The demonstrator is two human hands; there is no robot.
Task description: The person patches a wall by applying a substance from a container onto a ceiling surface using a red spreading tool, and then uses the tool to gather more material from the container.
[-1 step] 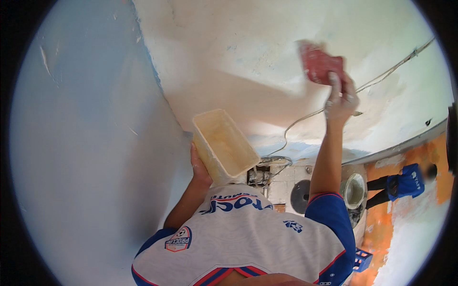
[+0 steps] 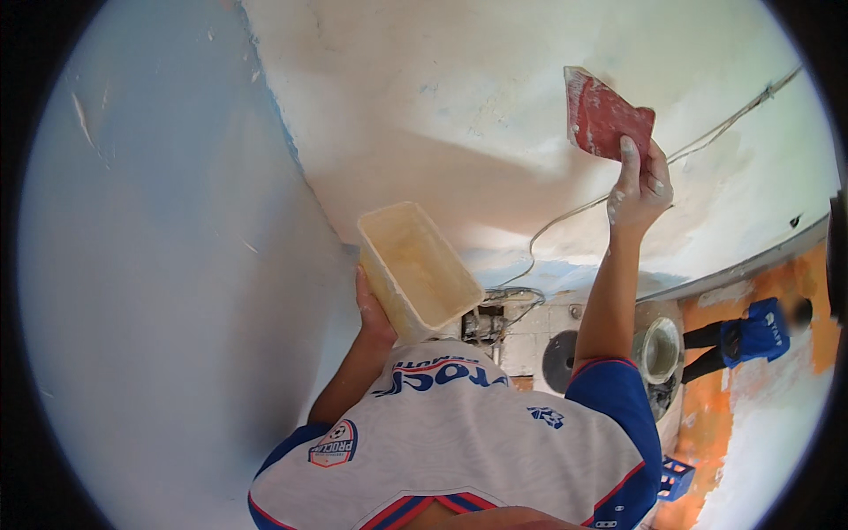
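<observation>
A flat red spreader (image 2: 608,117), smeared with whitish filler, is pinched between the thumb and fingers of my right hand (image 2: 641,193). That arm is raised high, and the spreader is held up in front of the patchy pale wall (image 2: 424,97); I cannot tell whether it touches it. White smears mark the thumb and knuckles. In front of my chest, my left hand (image 2: 374,311) grips a cream rectangular tub (image 2: 382,281) by its left side. The tub is tilted, with its open top facing up and pale residue coating the inside.
A bluish wall (image 2: 168,265) meets the pale wall at a corner on the left. A loose cable (image 2: 565,215) runs across the pale wall. Lower right are a whitish bucket (image 2: 660,352), a dark round object (image 2: 558,362), a blue crate (image 2: 676,479) and a person in blue (image 2: 761,334).
My right hand and the red spreader have shifted slightly to the right, and the spreader's blur is gone. The tub and my left hand have hardly moved.
</observation>
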